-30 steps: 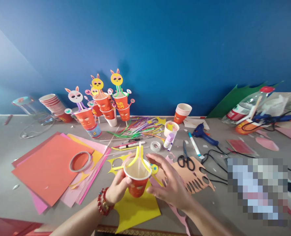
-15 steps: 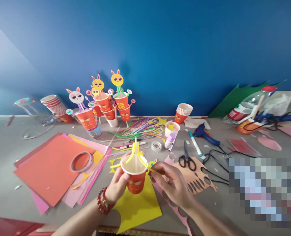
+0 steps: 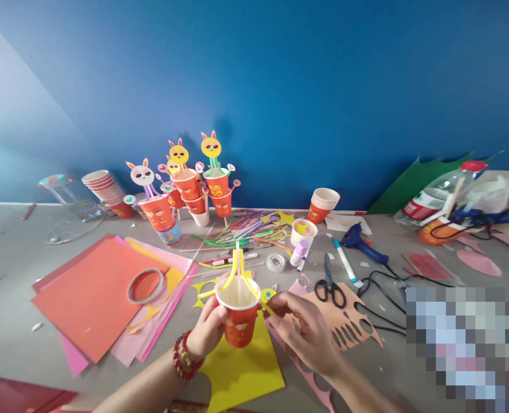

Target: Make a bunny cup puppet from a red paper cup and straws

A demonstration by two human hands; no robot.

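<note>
My left hand (image 3: pixel 211 327), with a red bead bracelet at the wrist, is closed around the side of a red paper cup (image 3: pixel 241 330). A whitish straw (image 3: pixel 238 269) stands upright in the cup, flanked by yellow pipe cleaners (image 3: pixel 234 275) that bend outward through both sides below the rim. My right hand (image 3: pixel 301 321) pinches the end of the right-hand pipe cleaner (image 3: pixel 267 308) just outside the cup. Beneath the cup lies a yellow sheet (image 3: pixel 246 373) with cut-out edges. A small yellow paper head (image 3: pixel 268 294) lies behind my right fingers.
Finished cup figures (image 3: pixel 157 212) stand at the back left. Coloured sheets (image 3: pixel 95 298) carry a tape roll (image 3: pixel 146 285). Scissors (image 3: pixel 329 289), a blue glue gun (image 3: pixel 360 244), a marker (image 3: pixel 344 261) and a glue stick (image 3: pixel 298 252) lie right of centre. Cables (image 3: pixel 379 292) run rightward.
The whole scene sits slightly lower and further right as the head view shifts. My left hand keeps the cup, and the right fingers stay at the yellow pipe cleaner.
</note>
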